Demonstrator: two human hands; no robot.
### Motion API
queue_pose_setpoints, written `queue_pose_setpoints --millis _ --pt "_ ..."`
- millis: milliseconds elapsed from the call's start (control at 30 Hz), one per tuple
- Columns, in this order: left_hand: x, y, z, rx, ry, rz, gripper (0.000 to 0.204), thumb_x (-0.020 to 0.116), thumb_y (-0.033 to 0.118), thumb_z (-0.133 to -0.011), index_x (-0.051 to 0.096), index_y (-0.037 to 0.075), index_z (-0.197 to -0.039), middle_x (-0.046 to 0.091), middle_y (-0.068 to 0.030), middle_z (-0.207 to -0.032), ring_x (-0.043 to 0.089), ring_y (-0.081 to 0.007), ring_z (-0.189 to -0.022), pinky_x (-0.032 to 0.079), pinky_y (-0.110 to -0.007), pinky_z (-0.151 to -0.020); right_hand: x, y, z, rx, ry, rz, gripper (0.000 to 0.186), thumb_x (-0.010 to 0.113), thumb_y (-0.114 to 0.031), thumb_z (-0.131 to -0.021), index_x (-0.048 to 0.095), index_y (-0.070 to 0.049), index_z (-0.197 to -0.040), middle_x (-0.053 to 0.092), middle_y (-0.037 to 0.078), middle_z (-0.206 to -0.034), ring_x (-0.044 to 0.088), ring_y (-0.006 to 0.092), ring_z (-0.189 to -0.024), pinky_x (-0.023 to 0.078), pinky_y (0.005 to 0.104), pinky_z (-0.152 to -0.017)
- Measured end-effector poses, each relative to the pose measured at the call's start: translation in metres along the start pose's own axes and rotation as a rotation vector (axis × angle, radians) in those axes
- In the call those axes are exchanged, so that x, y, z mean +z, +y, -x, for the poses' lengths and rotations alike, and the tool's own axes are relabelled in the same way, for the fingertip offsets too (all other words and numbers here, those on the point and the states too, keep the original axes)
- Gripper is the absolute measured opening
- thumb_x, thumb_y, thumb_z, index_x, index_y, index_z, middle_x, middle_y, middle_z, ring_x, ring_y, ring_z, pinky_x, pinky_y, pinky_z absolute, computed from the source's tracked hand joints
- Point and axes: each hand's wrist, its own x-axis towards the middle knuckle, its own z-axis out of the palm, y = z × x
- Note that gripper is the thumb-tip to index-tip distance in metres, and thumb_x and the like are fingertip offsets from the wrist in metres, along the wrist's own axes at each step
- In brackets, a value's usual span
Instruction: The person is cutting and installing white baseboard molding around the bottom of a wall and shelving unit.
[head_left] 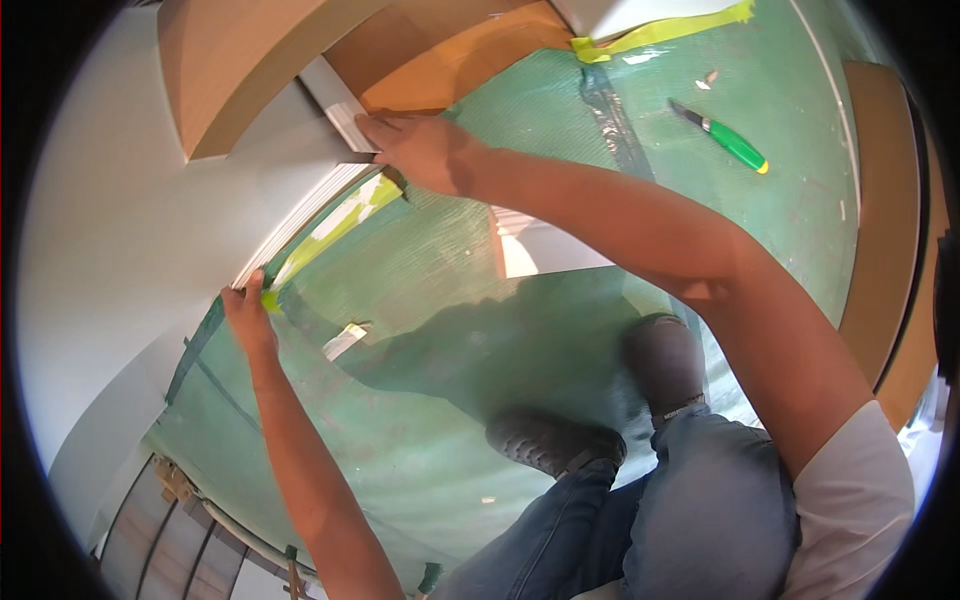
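Observation:
A white ribbed trim strip (pixel 305 215) runs along the foot of the white wall (pixel 130 200). At its near end my left hand (pixel 250 312) pinches it between thumb and fingers. My right hand (pixel 425 150) is closed around its far end at the corner, where a white upright trim piece (pixel 335 100) comes down. The right fingertips lie against that corner, and the palm hides part of the joint. Yellow-green tape (pixel 345 225) lies on the floor beside the strip.
Green sheeting (pixel 430 340) covers the floor. A green utility knife (pixel 735 145) lies at far right, and a white board piece (pixel 550 245) under my right forearm. A small white scrap (pixel 346 341) is nearer. Brown panels stand at upper left (pixel 245 70) and right (pixel 880 220).

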Motion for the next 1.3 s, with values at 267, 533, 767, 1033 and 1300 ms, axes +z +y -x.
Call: queue_pose_setpoints --millis 267,533,767,1033,1300 --pt "0.002 0.001 0.001 0.015 -0.016 0.146 0.057 0.077 0.027 -0.085 0.050 -0.002 -0.126 0.062 -0.0093 -0.116 0.057 -0.0179 -0.106 0.041 -0.031 -0.096 -0.017 -0.006 -0.002 0.028 -0.252 -0.250 0.057 0.057 -0.010 -0.091 0.035 0.003 -0.142 0.051 0.021 -0.136 0.052 0.0348 -0.122 0.048 0.0396 -0.098" --pt "-0.001 0.007 0.001 0.023 -0.022 0.120 0.059 0.076 0.027 -0.086 0.048 -0.001 -0.129 0.062 -0.0097 -0.117 0.057 -0.0184 -0.107 0.040 -0.031 -0.097 -0.007 -0.006 0.001 0.029 -0.114 -0.288 0.057 0.054 -0.006 -0.090 0.036 -0.003 -0.144 0.052 0.019 -0.135 0.058 0.0361 -0.113 0.050 0.0392 -0.095" --pt "0.005 0.004 0.005 0.033 -0.039 0.138 0.061 0.077 0.030 -0.085 0.048 -0.003 -0.128 0.062 -0.0102 -0.115 0.057 -0.0184 -0.105 0.041 -0.031 -0.095 -0.005 0.005 0.002 -0.018 -0.179 -0.193 0.053 0.050 -0.003 -0.091 0.040 -0.006 -0.143 0.057 0.018 -0.130 0.060 0.0355 -0.107 0.052 0.0402 -0.090" --pt "0.000 0.009 0.004 -0.003 -0.002 -0.003 0.054 0.075 0.034 -0.086 0.052 -0.003 -0.118 0.062 -0.0112 -0.112 0.057 -0.0185 -0.101 0.042 -0.032 -0.092 -0.023 -0.001 -0.005 0.046 -0.145 -0.187 0.050 0.057 -0.013 -0.091 0.046 -0.013 -0.140 0.062 0.015 -0.116 0.062 0.0341 -0.100 0.053 0.0421 -0.084" --pt "0.004 0.021 0.007 0.007 -0.034 0.024 0.058 0.075 0.034 -0.086 0.049 -0.004 -0.122 0.061 -0.0115 -0.114 0.056 -0.0189 -0.104 0.042 -0.032 -0.094 -0.010 -0.016 -0.003 -0.201 0.014 0.060 0.046 0.061 -0.019 -0.091 0.051 0.002 -0.131 0.064 0.010 -0.095 0.064 0.0267 -0.087 0.055 0.0353 -0.073"
